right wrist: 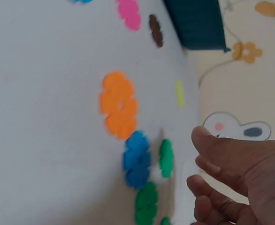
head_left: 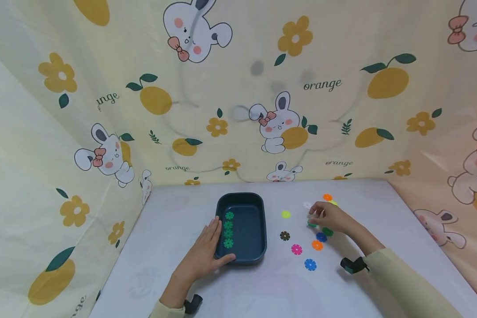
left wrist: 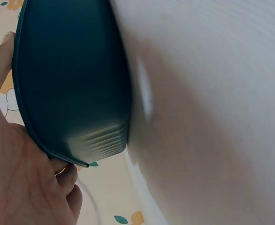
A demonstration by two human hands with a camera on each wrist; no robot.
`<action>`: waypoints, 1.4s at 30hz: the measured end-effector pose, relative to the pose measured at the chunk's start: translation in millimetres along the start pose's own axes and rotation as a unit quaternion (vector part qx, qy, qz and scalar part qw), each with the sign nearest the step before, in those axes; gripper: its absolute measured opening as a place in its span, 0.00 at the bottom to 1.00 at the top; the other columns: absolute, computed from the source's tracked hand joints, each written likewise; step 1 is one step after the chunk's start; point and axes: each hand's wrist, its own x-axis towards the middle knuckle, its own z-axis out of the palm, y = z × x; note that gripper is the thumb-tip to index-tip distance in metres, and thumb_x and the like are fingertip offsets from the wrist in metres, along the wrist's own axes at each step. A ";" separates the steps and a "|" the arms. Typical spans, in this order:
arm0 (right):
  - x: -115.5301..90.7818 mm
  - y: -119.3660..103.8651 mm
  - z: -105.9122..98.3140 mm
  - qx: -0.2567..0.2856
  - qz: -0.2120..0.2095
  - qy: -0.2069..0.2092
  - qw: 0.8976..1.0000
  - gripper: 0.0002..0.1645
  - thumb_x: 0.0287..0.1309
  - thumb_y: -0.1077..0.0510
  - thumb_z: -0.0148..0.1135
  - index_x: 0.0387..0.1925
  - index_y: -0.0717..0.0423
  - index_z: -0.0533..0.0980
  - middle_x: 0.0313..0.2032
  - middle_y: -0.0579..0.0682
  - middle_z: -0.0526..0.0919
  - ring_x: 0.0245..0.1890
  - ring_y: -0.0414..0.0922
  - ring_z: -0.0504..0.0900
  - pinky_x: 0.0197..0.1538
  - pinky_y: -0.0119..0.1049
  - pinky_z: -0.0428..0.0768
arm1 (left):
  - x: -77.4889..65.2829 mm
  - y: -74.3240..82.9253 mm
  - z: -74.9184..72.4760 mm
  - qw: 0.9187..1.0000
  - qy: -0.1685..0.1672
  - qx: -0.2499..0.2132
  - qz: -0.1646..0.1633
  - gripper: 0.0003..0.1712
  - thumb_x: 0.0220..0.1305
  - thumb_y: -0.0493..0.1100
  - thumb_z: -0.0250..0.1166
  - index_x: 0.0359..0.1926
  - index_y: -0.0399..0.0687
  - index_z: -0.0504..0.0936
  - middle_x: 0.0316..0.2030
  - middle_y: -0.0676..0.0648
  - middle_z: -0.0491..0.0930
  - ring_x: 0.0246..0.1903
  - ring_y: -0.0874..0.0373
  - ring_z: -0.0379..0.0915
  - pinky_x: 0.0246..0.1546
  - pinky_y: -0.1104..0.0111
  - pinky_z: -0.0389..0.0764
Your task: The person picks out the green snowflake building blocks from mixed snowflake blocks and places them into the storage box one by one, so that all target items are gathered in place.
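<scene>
A dark blue tray [head_left: 244, 229] holds several green flower-shaped discs [head_left: 228, 233] in a column along its left side. My left hand [head_left: 200, 254] rests on the tray's near left corner, its fingers along the left rim and its thumb at the near rim. In the left wrist view that hand touches the tray wall [left wrist: 72, 84]. My right hand [head_left: 331, 216] hovers over the scattered discs, nearest a green disc [head_left: 312, 224]. The right wrist view shows its fingers loosely bent, thumb apart, with nothing between them and a green disc [right wrist: 165, 158] beyond the fingertips.
Around the right hand lie a blue disc [head_left: 321, 237], an orange disc [head_left: 317, 245], another green disc [head_left: 327, 231] and a white disc [head_left: 307, 205]. Between hand and tray are yellow [head_left: 285, 214], brown and pink discs. A patterned curtain [head_left: 238, 132] stands behind the white table.
</scene>
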 end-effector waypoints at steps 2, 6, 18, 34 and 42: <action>0.2 6.1 2.0 -0.004 0.015 0.000 1.000 0.18 0.64 0.56 0.78 0.49 0.60 0.81 0.39 0.51 0.80 0.38 0.48 0.75 0.35 0.35 0.80 | -0.5 0.2 -0.4 1.000 0.000 -0.002 0.000 0.67 0.68 0.76 0.64 0.87 0.42 0.44 0.87 0.46 0.36 0.86 0.51 0.34 0.85 0.51 0.44; 2.9 15.5 6.8 -0.020 0.054 -0.002 0.998 0.20 0.63 0.53 0.79 0.47 0.59 0.81 0.38 0.53 0.81 0.38 0.49 0.77 0.39 0.37 0.83 | -0.6 -0.6 0.0 1.000 0.001 -0.004 0.002 0.66 0.69 0.76 0.64 0.87 0.42 0.44 0.87 0.46 0.36 0.86 0.51 0.34 0.85 0.51 0.44; 6.0 -0.1 13.5 -0.006 0.021 0.010 1.000 0.10 0.65 0.62 0.74 0.42 0.55 0.78 0.35 0.50 0.80 0.37 0.48 0.77 0.39 0.35 0.80 | 0.1 -2.4 0.3 1.000 -0.005 0.000 0.003 0.67 0.69 0.77 0.62 0.87 0.43 0.42 0.87 0.47 0.35 0.86 0.52 0.33 0.85 0.52 0.44; 25.9 -89.8 32.7 0.111 -0.136 -0.025 0.984 0.06 0.68 0.66 0.72 0.43 0.58 0.82 0.37 0.51 0.84 0.39 0.47 0.81 0.43 0.29 0.84 | -0.2 0.9 -3.0 1.000 -0.009 -0.003 -0.003 0.68 0.67 0.79 0.61 0.87 0.43 0.43 0.88 0.47 0.36 0.86 0.52 0.33 0.85 0.51 0.45; 38.6 -120.3 57.8 0.130 -0.199 -0.088 0.967 0.06 0.69 0.65 0.72 0.45 0.58 0.83 0.39 0.51 0.85 0.39 0.46 0.82 0.46 0.30 0.86 | 0.3 0.0 -2.4 1.000 -0.008 -0.005 -0.004 0.67 0.68 0.78 0.63 0.87 0.43 0.43 0.87 0.47 0.36 0.86 0.51 0.34 0.85 0.51 0.44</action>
